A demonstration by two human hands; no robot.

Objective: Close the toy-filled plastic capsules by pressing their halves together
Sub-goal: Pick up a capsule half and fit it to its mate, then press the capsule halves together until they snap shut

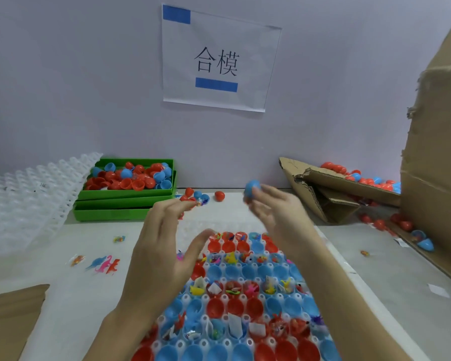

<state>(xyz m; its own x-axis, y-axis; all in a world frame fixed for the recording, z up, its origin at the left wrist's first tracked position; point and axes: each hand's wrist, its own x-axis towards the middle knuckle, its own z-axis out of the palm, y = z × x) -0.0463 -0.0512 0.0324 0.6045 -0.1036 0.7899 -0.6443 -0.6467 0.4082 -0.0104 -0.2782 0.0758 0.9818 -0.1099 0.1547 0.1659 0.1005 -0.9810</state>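
Blue capsule (252, 188) sits pinched in our right hand (274, 207) above the tray (245, 295) of filled halves; our left hand (162, 241) hovers open, fingers relaxed.

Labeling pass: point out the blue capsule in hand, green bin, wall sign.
blue capsule (252, 188), head view, its blue upper shell.
green bin (126, 194), head view, front wall.
wall sign (219, 61), head view, printed characters.

White table (76, 287) bears capsule tray (245, 298), green bins (120, 204), loose toys (104, 264), perhaps dinosaurs.
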